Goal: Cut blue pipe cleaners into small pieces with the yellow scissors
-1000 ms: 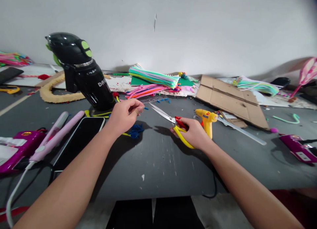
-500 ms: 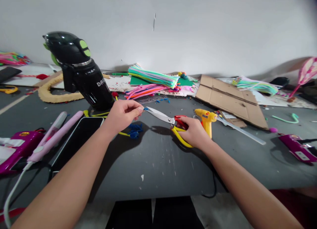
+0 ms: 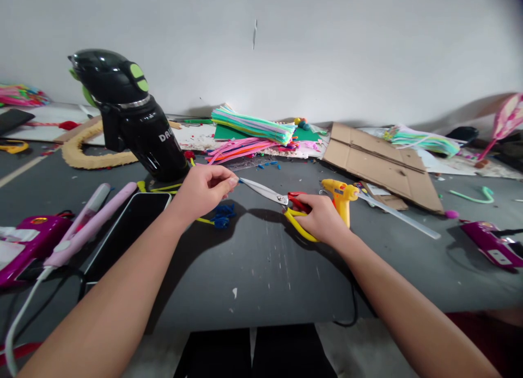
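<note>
My left hand (image 3: pixel 206 190) is closed in a pinch on a small blue piece (image 3: pixel 239 180), probably a bit of pipe cleaner, mostly hidden by the fingertips. In my right hand (image 3: pixel 322 219) are scissors (image 3: pixel 267 192) with one red and one yellow handle. Their blades point left and look nearly closed, with the tips at the blue piece. Below my left hand, yellow stems with blue curled ends (image 3: pixel 222 219) lie on the grey table (image 3: pixel 253 274).
A black bottle (image 3: pixel 151 138) stands behind my left hand. Left of my forearm lie a phone (image 3: pixel 128 231) and a pink hair straightener (image 3: pixel 96 220). A yellow glue gun (image 3: pixel 342 195) is beside my right hand. Farther back are pipe cleaner bundles (image 3: pixel 253 125) and cardboard (image 3: pixel 379 165).
The scissor blades have closed a little at the tips, and less of the blue piece shows past my left fingertips. Both hands stay almost in place.
</note>
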`<state>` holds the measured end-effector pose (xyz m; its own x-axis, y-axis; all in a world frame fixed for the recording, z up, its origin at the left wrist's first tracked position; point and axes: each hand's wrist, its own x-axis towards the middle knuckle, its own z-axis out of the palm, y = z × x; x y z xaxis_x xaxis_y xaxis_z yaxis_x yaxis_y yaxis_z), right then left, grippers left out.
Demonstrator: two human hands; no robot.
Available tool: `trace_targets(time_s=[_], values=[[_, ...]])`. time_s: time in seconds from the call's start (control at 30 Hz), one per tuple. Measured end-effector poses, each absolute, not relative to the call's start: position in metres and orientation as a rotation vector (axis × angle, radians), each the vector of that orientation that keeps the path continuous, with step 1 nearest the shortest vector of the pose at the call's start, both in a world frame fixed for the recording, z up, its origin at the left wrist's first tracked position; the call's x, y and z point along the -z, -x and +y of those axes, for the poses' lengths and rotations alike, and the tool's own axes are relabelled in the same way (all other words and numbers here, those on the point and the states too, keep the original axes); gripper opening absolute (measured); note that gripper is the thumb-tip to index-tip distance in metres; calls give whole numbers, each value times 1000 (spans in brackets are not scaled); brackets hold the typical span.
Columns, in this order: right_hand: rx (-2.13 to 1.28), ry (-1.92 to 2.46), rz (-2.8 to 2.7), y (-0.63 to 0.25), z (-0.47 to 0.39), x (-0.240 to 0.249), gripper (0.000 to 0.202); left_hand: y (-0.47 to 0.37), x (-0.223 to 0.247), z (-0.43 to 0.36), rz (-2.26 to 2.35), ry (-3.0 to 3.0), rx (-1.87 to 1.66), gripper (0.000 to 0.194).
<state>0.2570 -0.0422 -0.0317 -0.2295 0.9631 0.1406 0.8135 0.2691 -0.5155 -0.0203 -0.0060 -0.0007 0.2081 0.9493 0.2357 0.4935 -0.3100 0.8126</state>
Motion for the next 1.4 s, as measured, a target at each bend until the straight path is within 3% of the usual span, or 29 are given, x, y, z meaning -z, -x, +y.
trace_targets(time_s=[1.4], values=[[-524,1654,-2077,-259,-43,30,23,23,2,-5,1331,-1977,-973,22]])
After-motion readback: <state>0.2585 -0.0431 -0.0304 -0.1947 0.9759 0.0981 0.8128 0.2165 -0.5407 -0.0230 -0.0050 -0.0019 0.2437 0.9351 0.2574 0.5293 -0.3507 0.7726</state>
